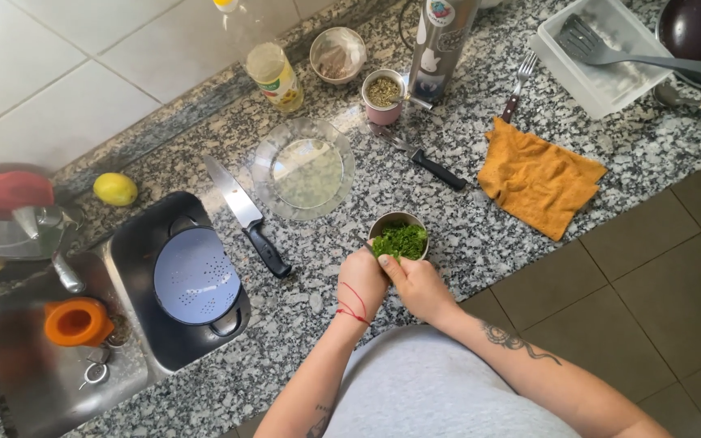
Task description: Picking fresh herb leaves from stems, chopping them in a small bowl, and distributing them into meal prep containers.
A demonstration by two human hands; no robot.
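Hands meet at a small metal cup (399, 235) of chopped greens (401, 240) near the counter's (480, 235) front edge: the left hand (361, 285), red thread at the wrist, is curled against the cup's near left side, apparently steadying it, while the right hand (417, 284) reaches in from the right with its thumb at the rim, whether pinching greens or only pressing them I cannot tell. Standing so near the edge, the cup could tip or slide off under a firm push, scattering greens. A knife (247, 216) lies well apart, left, beside the sink (34, 381).
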